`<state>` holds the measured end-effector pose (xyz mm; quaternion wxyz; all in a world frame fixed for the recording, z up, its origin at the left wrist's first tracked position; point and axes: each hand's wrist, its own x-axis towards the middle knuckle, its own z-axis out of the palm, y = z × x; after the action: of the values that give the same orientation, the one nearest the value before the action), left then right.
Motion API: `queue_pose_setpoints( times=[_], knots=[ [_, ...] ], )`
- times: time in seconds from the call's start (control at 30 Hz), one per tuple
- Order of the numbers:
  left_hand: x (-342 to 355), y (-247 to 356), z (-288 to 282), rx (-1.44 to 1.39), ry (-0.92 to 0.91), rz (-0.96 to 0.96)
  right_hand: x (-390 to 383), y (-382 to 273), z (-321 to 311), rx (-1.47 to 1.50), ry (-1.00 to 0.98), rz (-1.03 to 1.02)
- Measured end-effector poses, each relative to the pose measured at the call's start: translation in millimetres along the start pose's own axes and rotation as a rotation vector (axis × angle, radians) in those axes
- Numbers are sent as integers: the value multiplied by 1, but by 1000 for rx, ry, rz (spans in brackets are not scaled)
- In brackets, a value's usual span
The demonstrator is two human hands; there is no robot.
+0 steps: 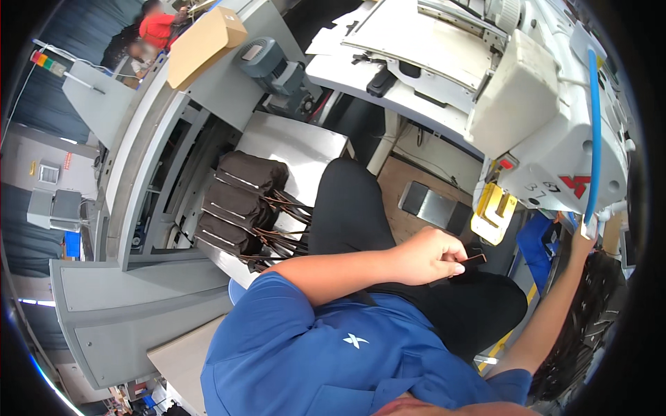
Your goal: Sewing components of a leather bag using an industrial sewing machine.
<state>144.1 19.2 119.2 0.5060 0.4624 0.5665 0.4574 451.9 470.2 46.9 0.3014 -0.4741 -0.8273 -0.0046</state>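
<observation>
My left hand (431, 258) is above my lap, its fingers pinched on a small dark strip (474, 261) with a thin orange-brown edge. The strip points to the right, away from the fingertips. My right hand (584, 240) reaches up to the right side of a white industrial machine head (562, 163), beside the lower end of a blue hose (593, 132). Its fingers are mostly hidden there. Between the two hands, a yellow slotted plate (494, 216) hangs under the machine head.
Dark brown fabric bundles (232, 208) with strap ends lie on a metal table (316, 142) at my left. A pedal (436, 206) is below, near my knees. A dark stack (583, 319) stands at right. A cardboard box (205, 47) and people (158, 28) are far left.
</observation>
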Motion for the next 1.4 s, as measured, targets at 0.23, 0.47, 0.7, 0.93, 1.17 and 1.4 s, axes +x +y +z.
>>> queue_pose_setpoints(
  times=[0.23, 0.47, 0.7, 0.93, 1.17, 1.4],
  knots=[
    [12, -1, 12, -41, -8, -62, -146, -215, -110, 969, -354, 210],
    [12, 12, 21, -187, -51, -149, -155, -281, -139, 1041, -446, -32],
    [2, 13, 20, -191, -34, -116, -159, -284, -138, 889, -465, -188],
    [2, 15, 24, -302, 24, -67, -162, -292, -134, 956, -522, -153],
    [-1, 18, 25, -454, 22, 87, -148, -283, -118, 1358, -796, 447],
    [21, 15, 15, 373, 260, 485, -91, -249, -80, 1714, -620, 451]
  ],
)
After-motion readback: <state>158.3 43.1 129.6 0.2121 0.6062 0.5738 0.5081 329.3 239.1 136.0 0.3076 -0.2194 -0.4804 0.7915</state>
